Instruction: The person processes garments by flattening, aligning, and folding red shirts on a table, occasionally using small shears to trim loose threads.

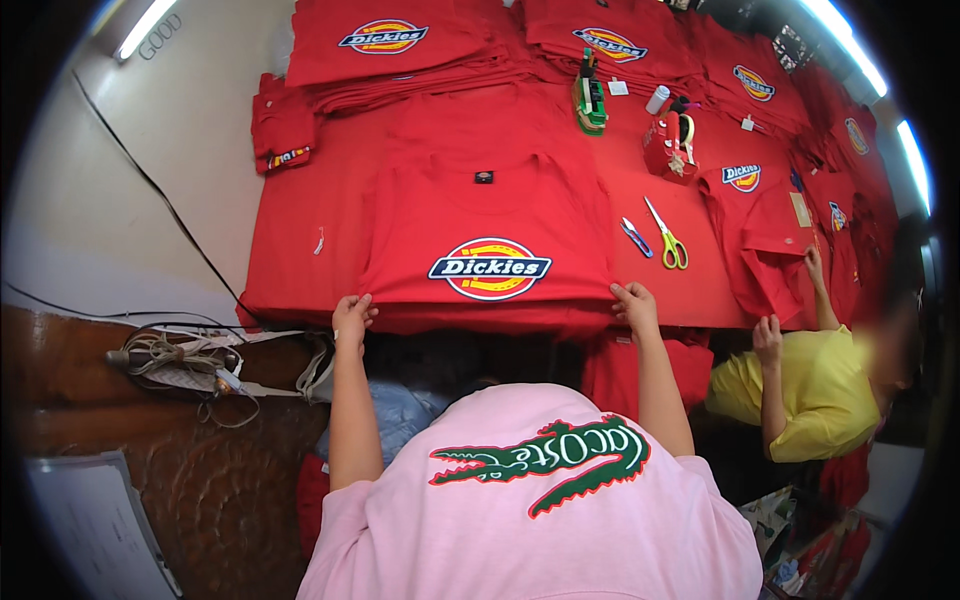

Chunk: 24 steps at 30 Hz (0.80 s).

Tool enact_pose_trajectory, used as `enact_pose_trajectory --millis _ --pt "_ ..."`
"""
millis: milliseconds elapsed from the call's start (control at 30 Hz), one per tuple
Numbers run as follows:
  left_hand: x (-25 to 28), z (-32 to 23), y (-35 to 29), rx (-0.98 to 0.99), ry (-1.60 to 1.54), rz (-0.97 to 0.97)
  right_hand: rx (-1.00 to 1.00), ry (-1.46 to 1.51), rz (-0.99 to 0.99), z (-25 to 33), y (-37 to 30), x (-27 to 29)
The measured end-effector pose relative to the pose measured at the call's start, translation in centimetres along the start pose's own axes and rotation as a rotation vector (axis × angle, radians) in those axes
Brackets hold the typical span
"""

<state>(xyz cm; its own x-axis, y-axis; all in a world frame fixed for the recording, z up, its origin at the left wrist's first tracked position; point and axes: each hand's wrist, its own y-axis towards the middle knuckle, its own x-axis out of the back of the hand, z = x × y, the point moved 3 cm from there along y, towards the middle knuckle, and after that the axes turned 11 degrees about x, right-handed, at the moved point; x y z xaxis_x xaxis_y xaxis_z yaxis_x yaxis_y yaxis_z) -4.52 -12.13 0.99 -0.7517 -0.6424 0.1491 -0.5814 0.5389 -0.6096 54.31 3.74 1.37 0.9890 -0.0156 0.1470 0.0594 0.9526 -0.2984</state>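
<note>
A red T-shirt with a printed chest logo lies flat and folded in front of me, its neckline on the far side. At its near left corner my left hand is closed, thumb and fingers pinching the cloth. My right hand pinches the near right corner in the same way. Between the two hands the near fold of the shirt runs straight along the table's front edge. Thread snips with a blue handle and yellow-handled scissors lie right of the shirt.
Stacks of red T-shirts line the table's far side. A green tape dispenser and a red tape dispenser stand before them. At right, a person in a yellow top handles another red shirt. Bundled cords hang at left.
</note>
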Motion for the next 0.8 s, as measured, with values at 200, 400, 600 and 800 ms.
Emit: enact_pose_trajectory --millis 200,400,600,800 --pt "0.7 1.2 -0.2 0.138 0.068 0.08 -0.094 0.082 0.159 -0.4 -1.4 -0.4" --pt "-0.4 -0.3 0.0 0.174 0.101 0.108 0.045 -0.148 0.237 0.7 -0.5 -0.8" --pt "0.9 -5.3 -1.4 0.084 0.047 0.388 0.217 0.033 0.331 10.8 -1.6 -0.6" --pt "3.7 -21.4 -10.4 -0.417 -0.444 0.645 0.65 0.616 0.133 26.1 -0.7 2.4"
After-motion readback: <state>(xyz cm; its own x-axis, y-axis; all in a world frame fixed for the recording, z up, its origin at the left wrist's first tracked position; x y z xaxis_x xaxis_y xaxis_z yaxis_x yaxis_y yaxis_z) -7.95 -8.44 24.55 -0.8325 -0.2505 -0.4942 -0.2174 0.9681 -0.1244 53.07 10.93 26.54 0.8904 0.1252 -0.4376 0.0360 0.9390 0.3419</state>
